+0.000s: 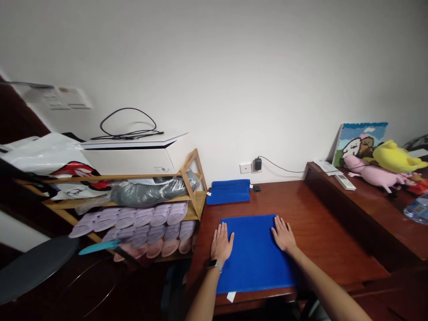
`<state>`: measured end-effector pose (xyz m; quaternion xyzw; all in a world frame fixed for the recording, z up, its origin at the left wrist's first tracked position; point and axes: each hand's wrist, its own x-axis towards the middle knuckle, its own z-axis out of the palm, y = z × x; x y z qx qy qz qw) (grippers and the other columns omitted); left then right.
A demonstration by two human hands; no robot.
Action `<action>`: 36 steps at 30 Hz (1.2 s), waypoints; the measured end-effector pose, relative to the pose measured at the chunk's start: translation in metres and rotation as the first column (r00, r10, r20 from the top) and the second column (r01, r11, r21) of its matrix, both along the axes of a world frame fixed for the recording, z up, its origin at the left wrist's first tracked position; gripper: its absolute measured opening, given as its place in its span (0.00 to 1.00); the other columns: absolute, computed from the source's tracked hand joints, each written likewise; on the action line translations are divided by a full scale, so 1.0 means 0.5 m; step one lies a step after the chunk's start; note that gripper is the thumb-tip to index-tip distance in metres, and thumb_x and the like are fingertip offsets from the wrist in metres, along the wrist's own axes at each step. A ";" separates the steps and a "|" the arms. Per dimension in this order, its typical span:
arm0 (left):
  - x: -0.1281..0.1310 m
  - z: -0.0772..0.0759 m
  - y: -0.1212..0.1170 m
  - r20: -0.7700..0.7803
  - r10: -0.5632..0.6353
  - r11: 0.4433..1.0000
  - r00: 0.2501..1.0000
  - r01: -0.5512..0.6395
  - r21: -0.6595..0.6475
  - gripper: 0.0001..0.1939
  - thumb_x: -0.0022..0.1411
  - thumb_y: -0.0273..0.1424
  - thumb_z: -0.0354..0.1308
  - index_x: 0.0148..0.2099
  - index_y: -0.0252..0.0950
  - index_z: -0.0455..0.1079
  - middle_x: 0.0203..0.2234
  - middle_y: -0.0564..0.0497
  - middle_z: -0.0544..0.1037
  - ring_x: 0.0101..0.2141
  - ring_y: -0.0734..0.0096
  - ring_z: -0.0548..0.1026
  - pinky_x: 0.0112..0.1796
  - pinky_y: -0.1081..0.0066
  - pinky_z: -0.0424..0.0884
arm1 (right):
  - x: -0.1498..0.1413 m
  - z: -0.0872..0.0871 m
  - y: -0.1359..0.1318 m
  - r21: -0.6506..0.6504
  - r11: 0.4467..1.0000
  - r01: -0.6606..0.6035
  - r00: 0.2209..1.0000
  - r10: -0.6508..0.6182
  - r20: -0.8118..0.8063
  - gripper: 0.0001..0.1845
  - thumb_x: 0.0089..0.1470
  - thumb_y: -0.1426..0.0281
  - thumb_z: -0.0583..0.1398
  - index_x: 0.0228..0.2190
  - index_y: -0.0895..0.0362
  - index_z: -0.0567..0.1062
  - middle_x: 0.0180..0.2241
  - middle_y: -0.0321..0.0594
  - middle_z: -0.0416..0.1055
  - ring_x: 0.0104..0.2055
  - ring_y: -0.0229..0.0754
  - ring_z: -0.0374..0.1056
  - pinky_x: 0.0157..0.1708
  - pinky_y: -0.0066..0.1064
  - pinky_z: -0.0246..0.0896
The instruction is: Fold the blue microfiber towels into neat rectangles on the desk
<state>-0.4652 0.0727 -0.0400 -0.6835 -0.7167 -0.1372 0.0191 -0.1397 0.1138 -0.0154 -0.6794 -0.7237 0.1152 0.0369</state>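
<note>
Both hands, left [222, 243] and right [284, 235], are lying open, palms down, pressing the blue cloth [256, 254] (white tag [231, 296] poking out) on the desk [324, 236].

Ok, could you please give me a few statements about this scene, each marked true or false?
1. The left hand and right hand rest at opposite side edges of the spread-out bright blue cloth. True.
2. The grey-banded wristwatch is on the right wrist. False: the wristwatch is on the left wrist.
3. The smaller, folded blue cloth lies nearer the wall than the spread one. True.
4. The small black plug adapter lies on the table. False: the plug adapter is at the wall outlet.
5. A thin black cable lies on top of the long white box. True.
</note>
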 end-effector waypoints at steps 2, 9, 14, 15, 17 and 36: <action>0.000 0.001 -0.001 -0.003 0.002 1.000 1.000 -0.002 0.002 0.37 0.76 0.48 0.35 0.76 0.31 0.50 0.73 0.41 0.56 0.72 0.56 0.53 0.70 0.53 0.52 | -0.007 0.010 0.016 0.007 1.000 -0.013 1.000 0.013 -0.001 0.39 0.70 0.54 0.36 0.74 0.59 0.42 0.76 0.38 0.37 0.78 0.43 0.31 0.74 0.43 0.25; -0.006 0.020 -0.011 -0.042 -0.007 1.000 0.999 0.007 0.009 0.35 0.76 0.46 0.37 0.75 0.32 0.53 0.72 0.41 0.59 0.71 0.56 0.56 0.70 0.51 0.54 | -0.004 -0.020 0.045 0.027 1.000 -0.015 1.000 0.015 -0.017 0.40 0.70 0.53 0.36 0.74 0.60 0.43 0.76 0.39 0.39 0.78 0.44 0.32 0.74 0.45 0.26; 0.134 0.057 0.020 -0.026 -0.206 0.977 0.978 0.207 0.043 0.36 0.77 0.47 0.33 0.76 0.31 0.51 0.73 0.42 0.57 0.73 0.60 0.52 0.71 0.53 0.50 | -0.001 -0.034 0.044 0.047 0.998 -0.029 0.999 0.031 -0.035 0.41 0.69 0.51 0.34 0.74 0.60 0.43 0.76 0.38 0.39 0.78 0.45 0.33 0.74 0.46 0.27; 0.181 0.063 0.033 -0.001 -0.261 0.965 0.965 0.261 0.027 0.36 0.77 0.47 0.32 0.76 0.31 0.50 0.73 0.43 0.56 0.73 0.61 0.51 0.71 0.54 0.49 | 0.000 -0.033 0.044 0.047 0.998 -0.033 0.999 0.035 -0.032 0.41 0.69 0.51 0.34 0.74 0.61 0.44 0.76 0.38 0.39 0.77 0.45 0.34 0.74 0.46 0.28; 0.277 0.067 0.064 0.062 -0.360 0.932 0.931 0.362 -0.029 0.36 0.77 0.47 0.29 0.77 0.32 0.48 0.74 0.45 0.55 0.73 0.65 0.49 0.71 0.57 0.48 | 0.002 -0.033 0.044 0.042 0.998 -0.047 0.999 0.048 -0.016 0.40 0.69 0.53 0.34 0.74 0.61 0.44 0.76 0.39 0.39 0.77 0.45 0.34 0.74 0.46 0.29; -0.046 0.040 0.057 -0.029 -0.020 0.997 0.999 0.017 -0.081 0.34 0.78 0.45 0.31 0.78 0.37 0.44 0.73 0.45 0.57 0.72 0.58 0.53 0.70 0.51 0.51 | 0.006 -0.029 0.038 0.027 0.999 -0.025 1.000 0.025 -0.014 0.41 0.69 0.51 0.33 0.74 0.60 0.43 0.76 0.38 0.39 0.78 0.44 0.32 0.74 0.45 0.24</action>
